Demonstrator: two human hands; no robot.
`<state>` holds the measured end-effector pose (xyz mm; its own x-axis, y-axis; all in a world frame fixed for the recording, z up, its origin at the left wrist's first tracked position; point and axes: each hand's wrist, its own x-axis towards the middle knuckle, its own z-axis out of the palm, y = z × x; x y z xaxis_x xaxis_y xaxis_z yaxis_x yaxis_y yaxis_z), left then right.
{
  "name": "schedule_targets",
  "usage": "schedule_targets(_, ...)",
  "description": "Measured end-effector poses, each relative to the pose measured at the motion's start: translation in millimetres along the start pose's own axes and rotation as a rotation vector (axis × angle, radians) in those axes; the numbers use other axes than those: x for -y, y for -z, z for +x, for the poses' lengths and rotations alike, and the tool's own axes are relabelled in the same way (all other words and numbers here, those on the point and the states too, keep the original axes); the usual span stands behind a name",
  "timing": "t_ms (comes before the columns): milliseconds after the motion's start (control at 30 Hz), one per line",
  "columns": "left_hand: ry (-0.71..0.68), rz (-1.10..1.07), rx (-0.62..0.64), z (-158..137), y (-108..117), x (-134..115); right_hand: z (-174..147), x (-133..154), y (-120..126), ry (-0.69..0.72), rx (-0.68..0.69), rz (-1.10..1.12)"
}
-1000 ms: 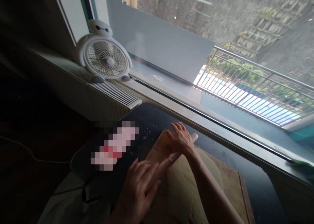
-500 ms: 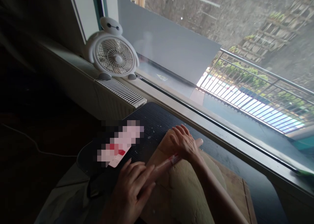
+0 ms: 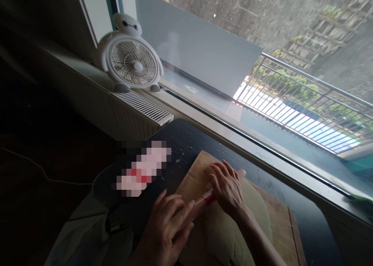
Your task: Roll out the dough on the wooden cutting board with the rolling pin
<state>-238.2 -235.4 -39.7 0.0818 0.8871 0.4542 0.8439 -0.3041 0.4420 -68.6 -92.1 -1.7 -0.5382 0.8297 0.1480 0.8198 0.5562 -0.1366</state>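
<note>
A pale rolling pin [image 3: 209,197] with a red and white label lies slantwise across a flat sheet of dough [image 3: 225,229]. My right hand [image 3: 227,186] is spread over the pin's far part, palm down, fingers stretched past it. Over the near part rests my left hand [image 3: 171,219], its fingers extended and slightly apart; the near end of the pin is hidden beneath it. The dough lies on a wooden board [image 3: 282,227], partly covered by my right forearm.
The board stands on a dark table [image 3: 180,137] with small pale specks on it. A blurred pink and red item [image 3: 148,165] lies at the left. A white fan [image 3: 135,62] stands by the window above a radiator [image 3: 145,104]. A cable [image 3: 49,176] runs on the left.
Both hands and the rolling pin have moved a little to the right and towards me over the dough. More bare board shows at its far left corner. The view has shifted slightly.
</note>
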Motion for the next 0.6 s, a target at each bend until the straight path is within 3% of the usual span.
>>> schedule_targets(200, 0.065, 0.097, -0.084, 8.9, 1.2, 22.8, 83.4, 20.5, -15.5, -0.084, 0.067, 0.076)
schedule_targets(267, 0.055, 0.119, -0.091, 10.0, 4.3, 26.2, 93.2, 19.6, -13.3, -0.1, 0.116, 0.095)
schedule_targets(333, 0.023, 0.133, -0.075, 11.3, 6.4, 23.3, 77.0, 12.4, -7.5, -0.122, 0.115, 0.079)
schedule_targets(533, -0.141, 0.128, 0.004, 30.4, -5.5, 1.5, -55.3, -23.8, 9.9, -0.128, 0.008, -0.048)
schedule_targets(600, -0.188, 0.14, 0.023, 49.0, -13.4, -1.1, -74.9, -37.6, 11.3, -0.175, -0.001, -0.083)
